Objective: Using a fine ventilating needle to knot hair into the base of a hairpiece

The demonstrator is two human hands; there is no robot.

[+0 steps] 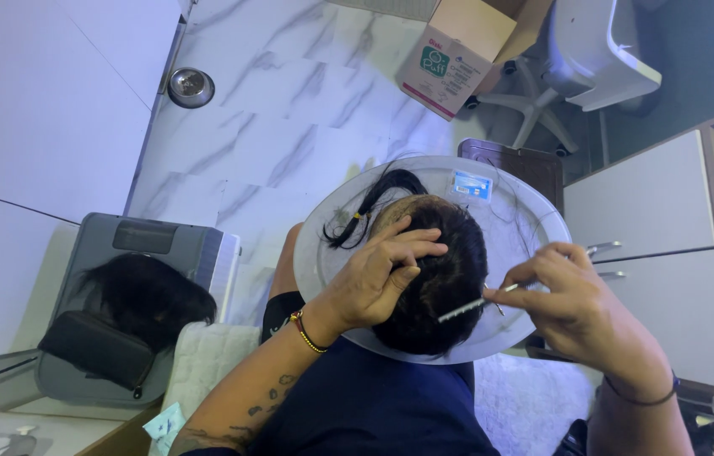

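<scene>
On the round silver tray (534,221), the dark hairpiece (441,287) lies with its long axis running from near rim to far rim, the left hand (374,283) pressing flat on it while the right hand (572,304) pinches a thin metal comb (473,308) pointing left into its right edge.

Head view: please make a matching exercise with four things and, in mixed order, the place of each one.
Things:
1. left hand
2. right hand
3. cardboard box
4. black pouch

Places:
A. on the marble floor, top of the picture
B. pressing on the dark hairpiece
C. on the grey case, at the left
D. holding a thin metal tool

Pairs: 1-B, 2-D, 3-A, 4-C
</scene>
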